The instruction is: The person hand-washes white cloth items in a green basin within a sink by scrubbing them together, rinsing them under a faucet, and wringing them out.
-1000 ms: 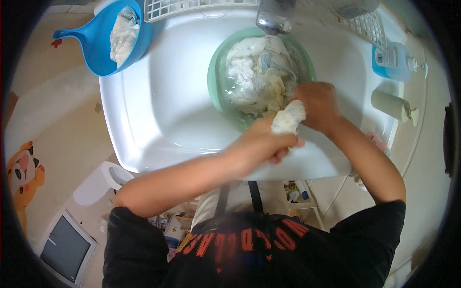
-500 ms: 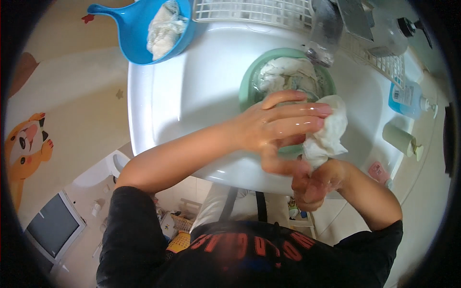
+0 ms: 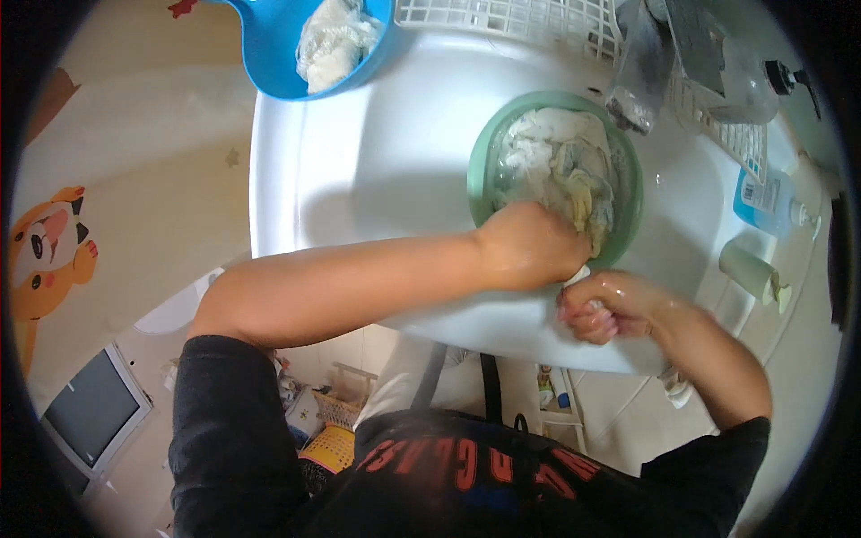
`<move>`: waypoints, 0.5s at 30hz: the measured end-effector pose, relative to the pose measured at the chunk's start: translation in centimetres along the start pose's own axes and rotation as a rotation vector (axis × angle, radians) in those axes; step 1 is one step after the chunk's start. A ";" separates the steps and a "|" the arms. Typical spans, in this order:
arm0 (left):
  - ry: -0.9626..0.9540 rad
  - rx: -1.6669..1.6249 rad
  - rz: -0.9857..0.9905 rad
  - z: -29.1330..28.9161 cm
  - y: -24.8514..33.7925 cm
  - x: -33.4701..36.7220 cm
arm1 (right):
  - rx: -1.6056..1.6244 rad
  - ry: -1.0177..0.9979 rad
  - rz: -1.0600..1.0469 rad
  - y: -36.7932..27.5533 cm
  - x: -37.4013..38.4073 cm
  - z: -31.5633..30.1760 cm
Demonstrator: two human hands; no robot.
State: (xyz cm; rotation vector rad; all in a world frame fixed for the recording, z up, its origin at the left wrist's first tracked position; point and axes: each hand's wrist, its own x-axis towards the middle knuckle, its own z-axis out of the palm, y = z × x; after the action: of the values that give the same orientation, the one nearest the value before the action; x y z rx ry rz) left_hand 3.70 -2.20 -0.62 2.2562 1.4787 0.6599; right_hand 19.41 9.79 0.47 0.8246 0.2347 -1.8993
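Observation:
Both of my hands are closed on a small white cloth (image 3: 578, 275), and only a strip of it shows between them. My left hand (image 3: 536, 244) is a fist, knuckles up, over the near rim of a round green basin (image 3: 482, 179). Close by on the right, my wet right hand (image 3: 603, 308) is curled tight at the sink's front edge. In the basin, soaked white and yellowish cloths (image 3: 558, 152) lie in water.
The basin stands in a white sink (image 3: 359, 152). A blue ladle-shaped scoop (image 3: 260, 72) holding a pale cloth (image 3: 334, 47) is at far left. White wire racks (image 3: 511, 20), a blue pump bottle (image 3: 760, 202) and a green tube (image 3: 746, 269) line the back and right.
My left hand has gone from spread fingers to a fist on the cloth. The cloth, which stood up loosely from my right hand, is now mostly hidden in both fists.

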 end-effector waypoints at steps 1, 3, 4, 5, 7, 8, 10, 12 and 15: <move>-0.154 -0.004 -0.099 0.5 0.8 0.8 | -0.129 0.064 0.176 -0.3 -0.4 -1.2; -0.310 -0.013 -0.223 1.4 1.9 1.5 | -0.856 0.575 0.013 1.0 0.2 -0.3; -0.367 -0.063 -0.318 1.9 2.4 1.9 | -1.582 1.073 -0.204 1.5 0.5 -0.1; -0.413 -0.112 -0.400 2.4 3.1 2.7 | -1.689 1.159 -0.085 0.9 -0.3 0.6; -0.406 -0.157 -0.536 3.6 3.4 4.5 | -1.942 1.274 0.026 -1.5 -1.7 0.7; -0.281 -0.320 -0.762 4.4 3.5 5.6 | -2.087 1.303 0.028 -2.2 -2.4 0.1; -0.151 -0.488 -0.997 5.1 3.3 6.4 | -2.251 1.238 -0.046 -3.7 -3.7 -0.7; -0.143 -0.797 -1.064 5.7 2.1 6.5 | -2.409 1.150 -0.123 -4.2 -3.7 -1.5; 0.030 -0.964 -0.943 5.5 2.8 5.2 | -2.445 1.179 -0.557 -4.4 -3.6 -1.8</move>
State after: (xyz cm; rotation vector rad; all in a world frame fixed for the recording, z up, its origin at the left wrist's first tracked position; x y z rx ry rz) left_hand 10.73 1.28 -2.68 0.7242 1.5253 0.8100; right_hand 17.32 15.39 0.50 -0.1815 2.7462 -0.0494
